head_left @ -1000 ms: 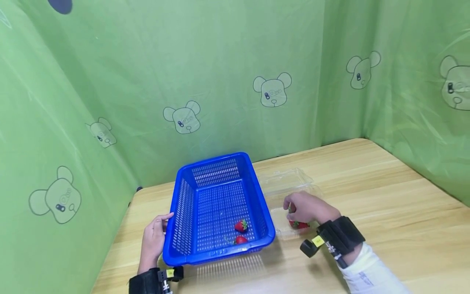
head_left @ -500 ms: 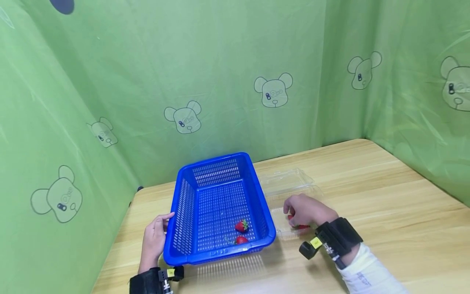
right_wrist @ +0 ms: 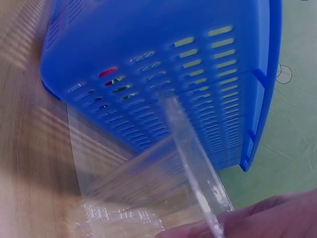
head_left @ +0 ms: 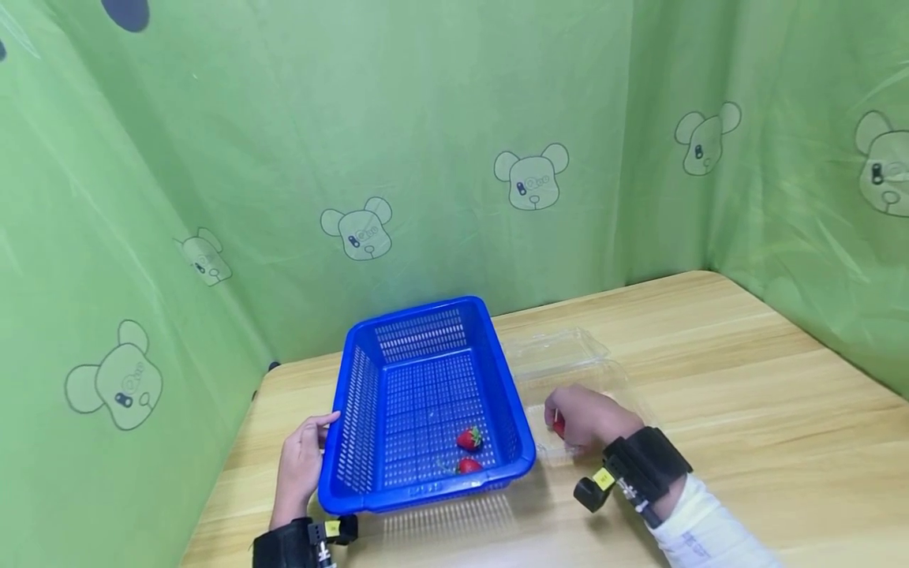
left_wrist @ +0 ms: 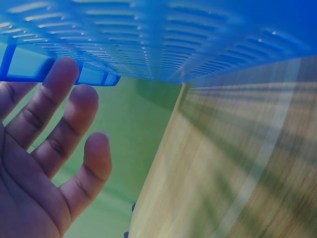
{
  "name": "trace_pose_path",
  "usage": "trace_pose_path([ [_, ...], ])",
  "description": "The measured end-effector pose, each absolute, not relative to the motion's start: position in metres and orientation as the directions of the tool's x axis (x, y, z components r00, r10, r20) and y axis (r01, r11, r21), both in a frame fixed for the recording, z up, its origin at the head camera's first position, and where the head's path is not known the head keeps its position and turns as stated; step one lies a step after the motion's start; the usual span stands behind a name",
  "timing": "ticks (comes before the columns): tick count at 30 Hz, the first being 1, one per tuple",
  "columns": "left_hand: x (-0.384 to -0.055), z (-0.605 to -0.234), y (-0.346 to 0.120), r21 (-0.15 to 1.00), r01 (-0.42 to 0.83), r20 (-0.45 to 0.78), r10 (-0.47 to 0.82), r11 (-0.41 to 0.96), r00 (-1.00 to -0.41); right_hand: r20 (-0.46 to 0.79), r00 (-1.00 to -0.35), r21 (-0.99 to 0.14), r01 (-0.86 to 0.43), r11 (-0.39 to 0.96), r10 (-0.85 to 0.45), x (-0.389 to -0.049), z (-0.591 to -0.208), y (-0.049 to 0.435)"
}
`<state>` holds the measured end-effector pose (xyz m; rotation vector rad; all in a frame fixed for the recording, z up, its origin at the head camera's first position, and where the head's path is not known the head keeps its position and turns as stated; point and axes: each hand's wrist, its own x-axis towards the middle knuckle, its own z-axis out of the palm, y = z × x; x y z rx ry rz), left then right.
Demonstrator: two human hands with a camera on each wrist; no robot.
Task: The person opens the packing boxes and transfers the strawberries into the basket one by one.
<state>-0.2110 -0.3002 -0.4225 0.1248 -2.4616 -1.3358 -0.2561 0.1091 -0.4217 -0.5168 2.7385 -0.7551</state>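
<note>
My left hand [head_left: 300, 465] holds the left rim of a blue plastic basket [head_left: 442, 498], thumb on top and fingers beneath; in the left wrist view its fingers [left_wrist: 59, 79] reach up to the rim. Two strawberries, one whole in view [head_left: 469, 439] and one nearer the front [head_left: 469, 466], lie inside the basket. My right hand [head_left: 589, 416] is down in a clear plastic clamshell box [head_left: 547, 386], fingers curled round a red strawberry [head_left: 559, 426] that shows partly between them. In the right wrist view the hand [right_wrist: 277, 218] overlaps the box's wall, and the strawberry is hidden.
The box's lid [head_left: 557, 347] lies folded back at the far side, right beside the basket. All this stands on a wooden table [head_left: 746, 410]. Green curtains [head_left: 426, 118] with bear-head prints rise behind and at both sides.
My right hand has sunk lower and nearer into the box; the strawberries that showed below it are now mostly covered. The left hand and basket have kept still.
</note>
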Motion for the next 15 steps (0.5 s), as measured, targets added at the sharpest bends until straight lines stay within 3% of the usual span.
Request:
trace_pose_path([
  [15,-0.2107,-0.4206,-0.2979,0.825,0.056,0.228,-0.24,0.562,-0.944,-0.068,-0.9,-0.539,-0.329,0.775,-0.43,-0.2612,-0.4231,0.11],
])
